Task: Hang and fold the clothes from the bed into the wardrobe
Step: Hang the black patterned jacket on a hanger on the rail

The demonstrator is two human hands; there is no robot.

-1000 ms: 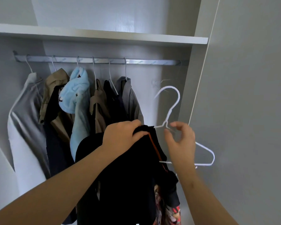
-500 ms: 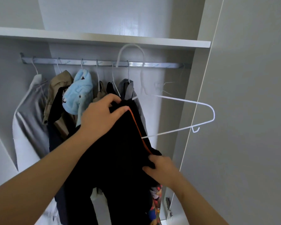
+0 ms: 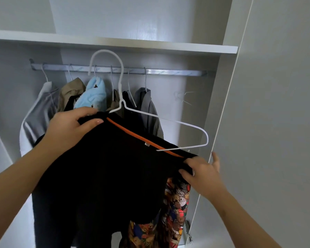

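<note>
So a second ago the hanger (image 3: 121, 81) was out in the right hand (image 3: 200, 172). Now it's slid into the black top's (image 3: 106, 176) neckline, hook up in front of the rail (image 3: 168, 72). Left hand (image 3: 68, 129) fingers grip one shoulder and right fingers pinch the other, with the hanger's right end poking out. Reckon once that's covered it's nearly ready to hang.

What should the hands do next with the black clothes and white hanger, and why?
Probably the right hand should tug the black garment over the bare right end of the white hanger. That end sticks out above the cloth, while the left hand grips the other side by the hanger's neck, and the hook is not on the rod.
</note>
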